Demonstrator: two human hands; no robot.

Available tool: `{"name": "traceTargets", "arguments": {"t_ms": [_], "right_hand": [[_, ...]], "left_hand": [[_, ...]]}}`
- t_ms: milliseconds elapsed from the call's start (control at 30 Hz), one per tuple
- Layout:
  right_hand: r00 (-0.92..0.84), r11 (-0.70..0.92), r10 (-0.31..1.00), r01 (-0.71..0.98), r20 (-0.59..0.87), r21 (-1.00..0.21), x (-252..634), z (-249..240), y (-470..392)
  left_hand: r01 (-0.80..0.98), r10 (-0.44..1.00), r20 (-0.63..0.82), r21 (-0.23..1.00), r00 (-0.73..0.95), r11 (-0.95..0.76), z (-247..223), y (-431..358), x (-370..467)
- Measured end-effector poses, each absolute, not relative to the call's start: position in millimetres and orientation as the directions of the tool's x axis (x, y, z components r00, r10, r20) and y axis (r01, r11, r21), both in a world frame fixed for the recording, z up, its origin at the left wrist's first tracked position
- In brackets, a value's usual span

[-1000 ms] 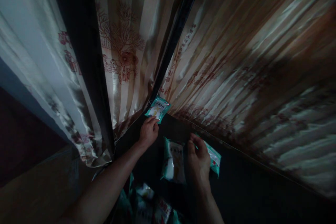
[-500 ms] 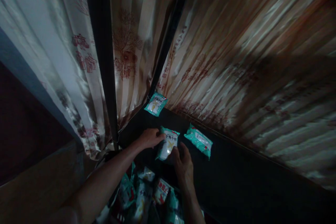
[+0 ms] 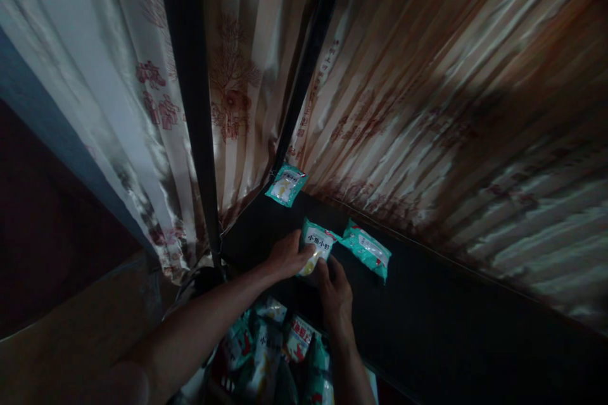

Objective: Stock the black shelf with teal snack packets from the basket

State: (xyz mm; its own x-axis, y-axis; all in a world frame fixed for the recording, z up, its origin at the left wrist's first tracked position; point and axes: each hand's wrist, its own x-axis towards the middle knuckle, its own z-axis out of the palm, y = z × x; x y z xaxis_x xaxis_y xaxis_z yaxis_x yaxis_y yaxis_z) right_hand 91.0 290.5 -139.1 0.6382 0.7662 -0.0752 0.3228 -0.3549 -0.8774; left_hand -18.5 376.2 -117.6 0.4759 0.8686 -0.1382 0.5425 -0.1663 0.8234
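Note:
Between my hands is a teal and white snack packet, tilted up over the dark shelf. My left hand is closed on its left edge, thumb across the front. My right hand grips the lower right corner, its thumb pressed on the front. Just to the right, a second teal packet lies on the shelf near its back edge. A third teal packet rests in the far corner by the dark post.
Below my forearms, a container holds several teal packets and a red and white packet. Pleated printed curtains hang behind the shelf and on the left. Dark posts stand at the left and at the corner.
The held packet has moved slightly up and right, nearer the packet on the right. My left hand has slid its thumb further across the front. The view has shifted a little.

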Motion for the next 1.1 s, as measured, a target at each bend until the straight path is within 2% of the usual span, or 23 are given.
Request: {"name": "traceTargets", "arguments": {"t_ms": [267,467,700,933,1100], "right_hand": [[0.617,-0.276,0.782,0.207,-0.094,-0.938,83.5,-123.5,292.4],[0.562,-0.235,0.823,0.198,-0.086,-0.952,79.4,-127.3,296.7],[0.544,-0.257,0.832,0.201,-0.110,-0.945,75.3,-135.1,308.0],[0.537,-0.258,0.837,0.219,-0.105,-0.941,66.8,-129.7,317.2],[0.514,-0.234,0.853,0.215,-0.094,-0.948,65.1,-134.3,319.3]], "left_hand": [[0.391,0.907,-0.203,0.919,0.369,0.046,-114.2,370.7,-10.4],[0.372,0.929,-0.231,0.921,0.288,0.113,-112.7,371.4,-10.5],[0.307,0.920,-0.303,0.925,0.247,0.223,-118.8,380.9,-15.9],[0.258,0.936,-0.284,0.939,0.207,0.228,-114.7,386.6,-21.0],[0.336,0.940,-0.264,0.924,0.215,0.182,-111.8,390.1,-22.3]]}}
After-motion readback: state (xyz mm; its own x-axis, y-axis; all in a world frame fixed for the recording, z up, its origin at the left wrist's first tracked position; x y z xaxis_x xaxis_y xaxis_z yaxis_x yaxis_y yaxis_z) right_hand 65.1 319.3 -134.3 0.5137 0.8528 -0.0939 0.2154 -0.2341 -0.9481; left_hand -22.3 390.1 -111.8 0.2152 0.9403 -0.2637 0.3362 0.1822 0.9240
